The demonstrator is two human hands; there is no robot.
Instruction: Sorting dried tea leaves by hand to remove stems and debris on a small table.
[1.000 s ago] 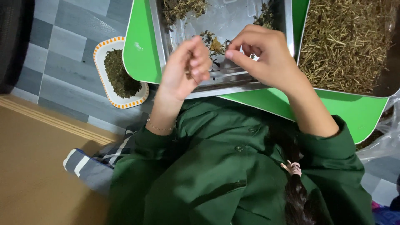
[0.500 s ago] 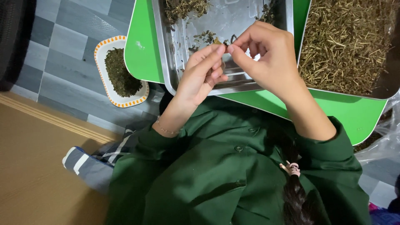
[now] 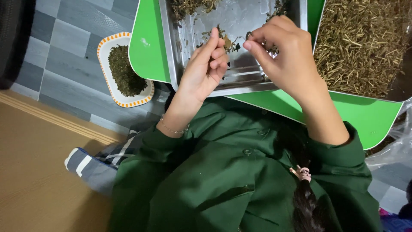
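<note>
A grey tiled floor [image 3: 64, 47] carries an orange-rimmed plate [image 3: 112, 90] at upper left and a green tray [image 3: 150, 47] at top centre.

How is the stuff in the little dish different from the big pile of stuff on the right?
The heap in the small orange-rimmed dish is dark green and fine, like crumbled leaves; the big pile on the right is yellow-brown and made of long, thin stalks. The dish heap is small and sits on the grey tiled floor; the stalk pile is much larger and lies beside the metal tray. Both look like dried plant bits.
</note>
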